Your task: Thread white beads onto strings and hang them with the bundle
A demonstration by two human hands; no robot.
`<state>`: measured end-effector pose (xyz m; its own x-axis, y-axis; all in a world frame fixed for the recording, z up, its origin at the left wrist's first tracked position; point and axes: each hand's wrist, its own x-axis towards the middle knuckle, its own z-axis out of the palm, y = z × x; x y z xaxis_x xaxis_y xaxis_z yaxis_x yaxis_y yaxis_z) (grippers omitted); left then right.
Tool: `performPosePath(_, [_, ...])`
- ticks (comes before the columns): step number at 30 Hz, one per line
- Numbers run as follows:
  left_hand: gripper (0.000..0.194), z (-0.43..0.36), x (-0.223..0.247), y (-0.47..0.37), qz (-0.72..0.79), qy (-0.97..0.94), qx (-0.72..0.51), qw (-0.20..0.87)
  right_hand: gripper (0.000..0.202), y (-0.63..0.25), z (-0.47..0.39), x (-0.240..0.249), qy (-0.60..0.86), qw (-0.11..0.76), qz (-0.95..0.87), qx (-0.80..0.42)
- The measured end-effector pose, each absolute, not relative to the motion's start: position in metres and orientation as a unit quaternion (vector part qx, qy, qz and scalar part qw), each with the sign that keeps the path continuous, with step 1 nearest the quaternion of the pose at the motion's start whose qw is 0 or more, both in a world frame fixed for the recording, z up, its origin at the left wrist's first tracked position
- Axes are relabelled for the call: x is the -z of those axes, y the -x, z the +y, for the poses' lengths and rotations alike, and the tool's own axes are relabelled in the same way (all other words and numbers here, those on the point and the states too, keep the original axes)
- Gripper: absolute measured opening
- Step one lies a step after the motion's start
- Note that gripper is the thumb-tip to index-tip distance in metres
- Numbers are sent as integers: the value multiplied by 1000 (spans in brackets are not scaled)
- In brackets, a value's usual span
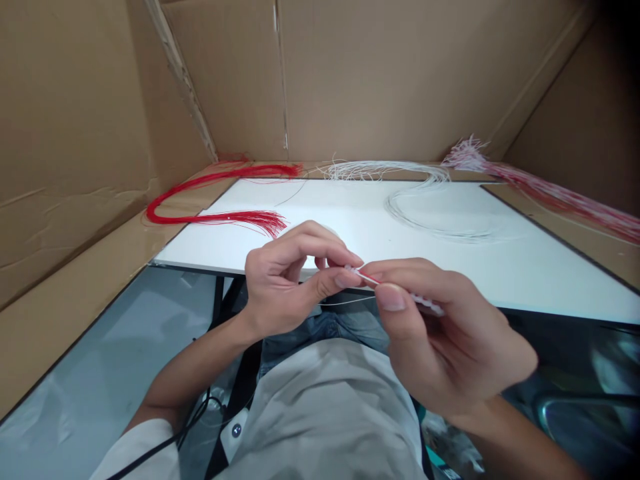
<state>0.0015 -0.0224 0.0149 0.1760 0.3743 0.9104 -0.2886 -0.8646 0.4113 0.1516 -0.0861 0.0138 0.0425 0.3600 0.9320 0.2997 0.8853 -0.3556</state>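
My left hand [295, 283] pinches a tiny white piece [351, 269] between thumb and forefinger; its exact kind is too small to make out. From it a red and white wire pair [369, 278] runs into the pinch of my right hand [450, 327], whose thumb presses it against the forefinger. A short knobby white strip [427, 304] sticks out past the right thumb, partly hidden by the fingers. Below the hands, a thin white wire [347, 302] hangs in a loose curve. Both hands meet in front of the table's near edge.
A bundle of red wires [200, 219] curls at the left of the white board [330, 200]. White wires [390, 170] lie at the back, and a red and white bundle [560, 190] at the right. Cardboard walls [375, 80] enclose the table. A black cable [165, 443] crosses my left sleeve.
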Motion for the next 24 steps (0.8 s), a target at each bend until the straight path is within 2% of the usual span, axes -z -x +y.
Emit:
performPosePath(5, [8, -20, -17, -2, 21, -719, -656, 230, 26, -153, -93, -14, 286, 663, -690, -53])
performPosePath(9, [8, -18, -17, -4, 26, -709, -676, 199, 27, -153, -91, -17, 253, 670, -697, -40])
performPosePath(20, [19, -18, -17, -4, 15, -701, -683, 204, 16, -154, -94, -10, 318, 630, -707, -38])
performPosePath(24, [18, -19, -17, -3, 28, -704, -677, 211, 20, -154, -91, -13, 267, 657, -705, -21])
